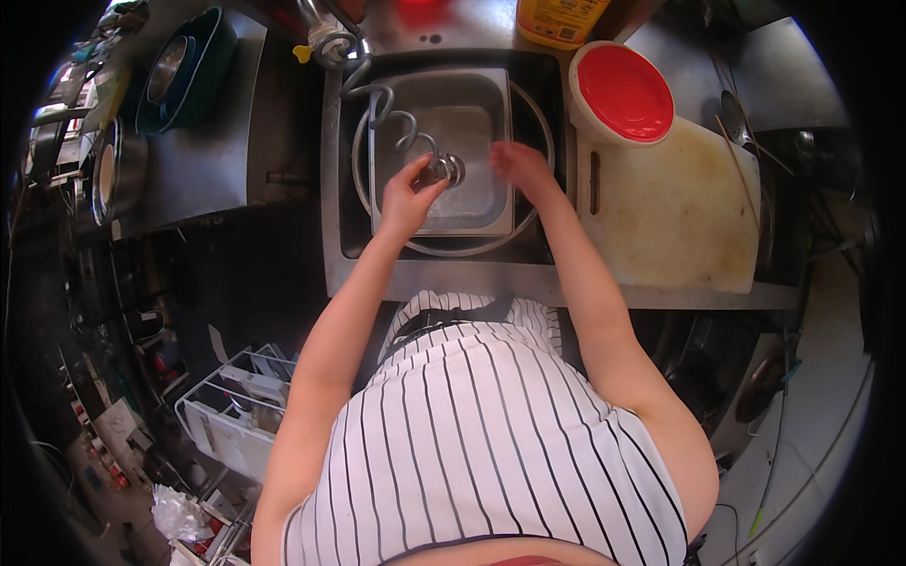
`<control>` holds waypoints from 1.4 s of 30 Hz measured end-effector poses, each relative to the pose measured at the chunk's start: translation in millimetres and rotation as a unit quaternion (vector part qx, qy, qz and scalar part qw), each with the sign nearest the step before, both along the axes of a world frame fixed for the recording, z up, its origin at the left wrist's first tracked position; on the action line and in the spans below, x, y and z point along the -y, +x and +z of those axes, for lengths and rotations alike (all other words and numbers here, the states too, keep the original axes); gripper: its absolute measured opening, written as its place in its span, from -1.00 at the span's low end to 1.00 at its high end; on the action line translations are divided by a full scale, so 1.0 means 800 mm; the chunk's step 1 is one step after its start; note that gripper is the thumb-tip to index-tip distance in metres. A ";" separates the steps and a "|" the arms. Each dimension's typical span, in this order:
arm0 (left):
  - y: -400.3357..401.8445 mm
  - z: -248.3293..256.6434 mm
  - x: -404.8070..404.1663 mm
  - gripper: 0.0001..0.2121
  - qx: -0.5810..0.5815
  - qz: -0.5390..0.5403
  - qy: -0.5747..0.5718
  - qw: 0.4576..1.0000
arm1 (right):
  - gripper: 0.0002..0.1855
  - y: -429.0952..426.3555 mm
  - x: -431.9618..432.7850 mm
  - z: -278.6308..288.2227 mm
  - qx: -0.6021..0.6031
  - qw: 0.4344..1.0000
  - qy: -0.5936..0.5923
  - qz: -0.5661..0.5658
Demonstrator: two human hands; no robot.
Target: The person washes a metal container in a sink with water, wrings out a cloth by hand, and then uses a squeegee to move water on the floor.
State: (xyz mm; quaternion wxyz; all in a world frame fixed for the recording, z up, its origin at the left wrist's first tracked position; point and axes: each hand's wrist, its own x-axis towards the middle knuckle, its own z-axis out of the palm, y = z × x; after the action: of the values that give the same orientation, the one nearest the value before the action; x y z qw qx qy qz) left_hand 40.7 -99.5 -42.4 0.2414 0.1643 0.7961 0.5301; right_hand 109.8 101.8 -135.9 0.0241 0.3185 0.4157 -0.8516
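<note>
My left hand point(409, 199) pinches a chrome spray head point(446, 170) between thumb and fingers. A coiled grey hose point(383, 105) runs from the spray head up to the tap. Below it sits a rectangular stainless steel pan point(504, 113), with what looks like shallow water on its bottom. My right hand point(525, 170) hovers over the pan's right rim, fingers loosely stretched and blurred, with nothing visible in it. The pan rests over a large round metal rim point(549, 141), probably of a basin, inside the dark sink point(559, 244).
Right of the sink lies a worn cutting board point(672, 219), with a red-lidded tub point(626, 92) at its far corner. A yellow container point(563, 21) stands behind. On the left counter point(205, 163) is a dark green basin point(221, 78). A white wire rack point(226, 431) stands low at left.
</note>
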 end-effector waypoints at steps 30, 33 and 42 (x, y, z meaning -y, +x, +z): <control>-0.066 0.077 0.103 -0.62 -0.041 -0.115 -0.248 0.961 | -0.53 -0.008 0.014 -0.024 0.140 0.859 0.488 0.065; -0.068 0.080 0.106 -0.61 -0.074 -0.132 -0.294 0.944 | -0.54 -0.006 0.015 -0.029 0.148 0.858 0.487 0.061; -0.068 0.082 0.104 -0.60 -0.020 -0.143 -0.254 0.956 | -0.59 -0.006 0.014 -0.031 0.167 0.864 0.473 0.033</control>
State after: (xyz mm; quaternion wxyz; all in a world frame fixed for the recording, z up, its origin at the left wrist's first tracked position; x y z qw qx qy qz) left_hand -13.5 -182.7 23.4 0.3324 0.2203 0.8773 0.2671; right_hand 104.9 90.6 -160.8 -0.0320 0.4152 0.7688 -0.4853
